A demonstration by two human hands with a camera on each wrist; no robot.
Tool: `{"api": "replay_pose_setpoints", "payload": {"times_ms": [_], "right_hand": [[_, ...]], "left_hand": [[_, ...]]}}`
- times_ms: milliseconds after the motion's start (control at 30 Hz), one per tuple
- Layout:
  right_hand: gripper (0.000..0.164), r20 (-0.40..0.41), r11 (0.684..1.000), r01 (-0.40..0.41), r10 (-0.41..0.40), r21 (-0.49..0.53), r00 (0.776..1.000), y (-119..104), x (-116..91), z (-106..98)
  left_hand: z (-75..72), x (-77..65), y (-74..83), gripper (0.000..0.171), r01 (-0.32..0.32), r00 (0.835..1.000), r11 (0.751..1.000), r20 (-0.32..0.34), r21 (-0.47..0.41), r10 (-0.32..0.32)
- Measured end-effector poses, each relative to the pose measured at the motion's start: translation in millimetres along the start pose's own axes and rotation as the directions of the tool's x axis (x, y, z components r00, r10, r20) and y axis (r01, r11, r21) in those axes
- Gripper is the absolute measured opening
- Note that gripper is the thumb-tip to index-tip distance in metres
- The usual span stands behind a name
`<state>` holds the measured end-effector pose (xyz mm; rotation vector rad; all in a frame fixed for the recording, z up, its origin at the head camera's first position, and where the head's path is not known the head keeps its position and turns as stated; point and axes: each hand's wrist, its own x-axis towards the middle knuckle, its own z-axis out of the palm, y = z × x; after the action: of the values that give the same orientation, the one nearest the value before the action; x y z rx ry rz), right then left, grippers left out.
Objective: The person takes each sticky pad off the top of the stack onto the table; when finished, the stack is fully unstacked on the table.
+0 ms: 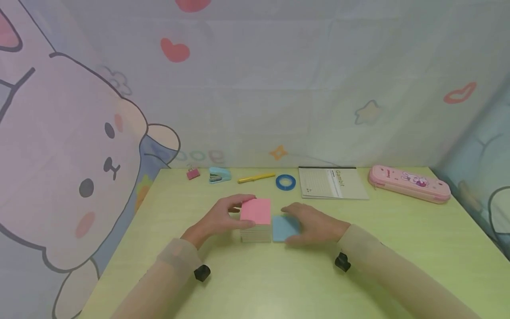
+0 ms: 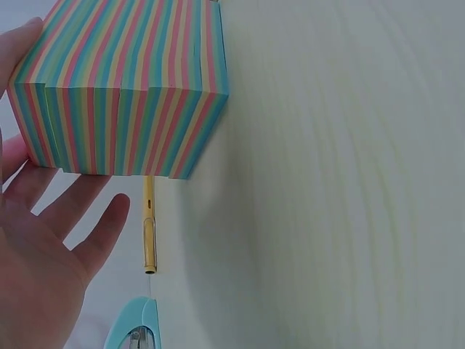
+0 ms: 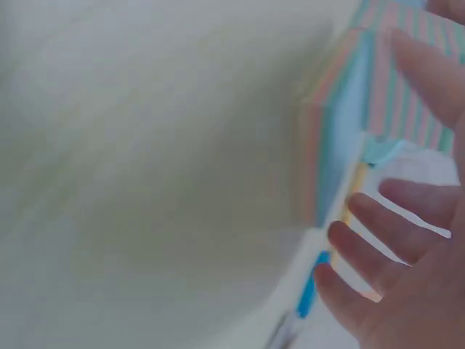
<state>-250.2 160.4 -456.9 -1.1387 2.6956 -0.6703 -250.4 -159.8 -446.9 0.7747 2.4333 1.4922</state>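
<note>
A tall block of sticky notes (image 1: pixel 256 212) with a pink top sheet stands near the middle of the table. My left hand (image 1: pixel 226 215) holds it, thumb on the near side and fingers round the far side. Its sides show pink, yellow and blue stripes in the left wrist view (image 2: pixel 123 109). Right beside the block lies a thin pad of sticky notes (image 1: pixel 282 229) with a blue top sheet. Around the right end of that pad spreads my right hand (image 1: pixel 316 225), its fingers extended; in the right wrist view they stand apart from the pad (image 3: pixel 312 160).
Along the table's back edge lie a pink binder clip (image 1: pixel 193 173), a light blue stapler (image 1: pixel 219 175), a yellow pen (image 1: pixel 256 177), a roll of blue tape (image 1: pixel 278 187), a notepad (image 1: pixel 318 188) and a pink pencil case (image 1: pixel 406 184). A printed curtain (image 1: pixel 255 110) hangs behind.
</note>
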Motion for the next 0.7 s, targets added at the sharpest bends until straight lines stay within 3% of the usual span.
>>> {"api": "replay_pose_setpoints", "payload": {"times_ms": [200, 367, 533, 700], "right_hand": [[0.099, -0.087, 0.996, 0.039, -0.032, 0.083, 0.996, -31, 20, -16], [0.097, -0.081, 0.993, 0.082, -0.076, 0.084, 0.994, -54, 39, -19], [0.084, -0.080, 0.992, 0.128, -0.125, 0.025, 0.989, -60, 47, -14], [0.079, -0.101, 0.994, 0.112, -0.111, -0.001, 0.989, -59, 44, -14]], "left_hand": [[0.9, -0.3, -2.8, 0.073, -0.024, 1.000, 1.000, 0.009, 0.000, 0.024], [-0.1, -1.6, -6.3, 0.085, -0.010, 1.000, 1.000, 0.009, 0.011, 0.010], [-0.7, -2.2, -8.1, 0.088, -0.007, 1.000, 1.000, 0.006, 0.014, 0.007], [-0.6, -3.3, -7.7, 0.088, -0.006, 1.000, 1.000, 0.010, 0.006, 0.006]]}}
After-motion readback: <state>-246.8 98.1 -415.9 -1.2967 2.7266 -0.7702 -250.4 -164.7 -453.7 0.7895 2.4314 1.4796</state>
